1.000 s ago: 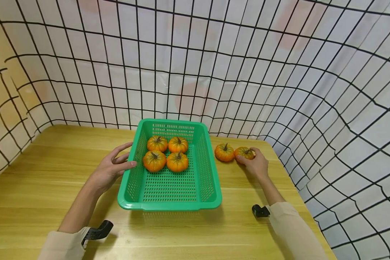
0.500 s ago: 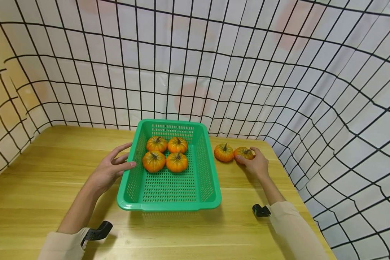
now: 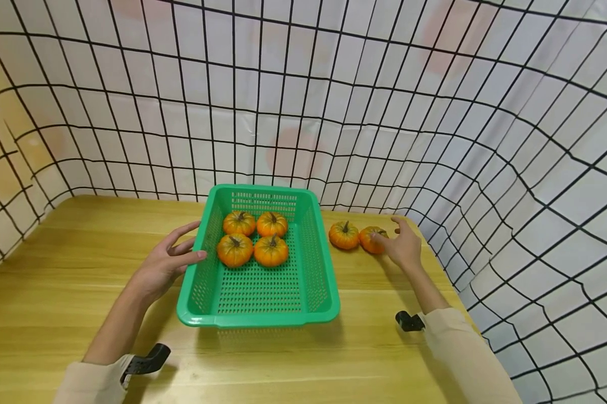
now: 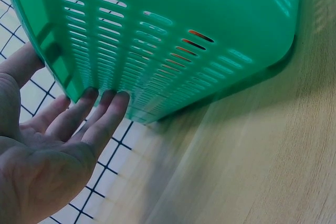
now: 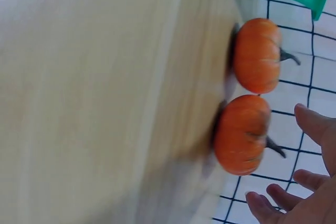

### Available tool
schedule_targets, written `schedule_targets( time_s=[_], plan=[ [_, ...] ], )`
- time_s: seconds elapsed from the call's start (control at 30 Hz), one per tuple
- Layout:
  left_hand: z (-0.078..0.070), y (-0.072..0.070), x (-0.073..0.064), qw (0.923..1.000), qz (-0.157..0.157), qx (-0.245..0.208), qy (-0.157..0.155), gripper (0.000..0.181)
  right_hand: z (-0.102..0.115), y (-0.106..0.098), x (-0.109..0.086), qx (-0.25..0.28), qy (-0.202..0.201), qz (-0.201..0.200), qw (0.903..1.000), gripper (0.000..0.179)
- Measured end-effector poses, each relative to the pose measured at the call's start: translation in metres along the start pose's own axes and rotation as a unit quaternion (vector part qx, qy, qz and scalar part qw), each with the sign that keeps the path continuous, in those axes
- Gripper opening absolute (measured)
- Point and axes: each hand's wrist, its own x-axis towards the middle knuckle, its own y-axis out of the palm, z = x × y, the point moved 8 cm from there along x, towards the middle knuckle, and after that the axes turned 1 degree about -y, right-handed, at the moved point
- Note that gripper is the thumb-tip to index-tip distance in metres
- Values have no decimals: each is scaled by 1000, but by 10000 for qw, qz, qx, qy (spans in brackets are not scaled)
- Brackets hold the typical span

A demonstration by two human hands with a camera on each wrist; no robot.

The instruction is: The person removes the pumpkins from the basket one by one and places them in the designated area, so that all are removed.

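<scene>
A green plastic basket (image 3: pixel 258 320) holds several small orange pumpkins, one of them a front pumpkin (image 3: pixel 234 250). My left hand (image 3: pixel 164 264) holds its left side, thumb over the rim and fingertips against the outer wall (image 4: pixel 173 40). To the right of the basket, a pumpkin (image 3: pixel 343 235) and another pumpkin (image 3: pixel 371 240) sit side by side on the table. My right hand (image 3: pixel 403 245) is beside the right-hand one, fingers spread. In the right wrist view, the right hand (image 5: pixel 310 192) is apart from both pumpkins and holds nothing.
The wooden table (image 3: pixel 106 235) extends to both sides of the basket. A white sheet with a black grid (image 3: pixel 293 101) rises behind the table and along its sides. Each sleeve has a black wrist mount (image 3: pixel 149 359).
My right hand has let go of the right-hand pumpkin, its fingers now spread and drawn slightly up and right. The left hand keeps its place at the basket. The head view has shifted slightly.
</scene>
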Motion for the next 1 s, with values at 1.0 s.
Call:
schedule_targets(
  time_s=[1.0],
  plan=[
    [0, 0, 0, 10000, 28, 61, 32, 79, 119, 13, -29, 197, -1169, 681, 9906, 66]
  ],
)
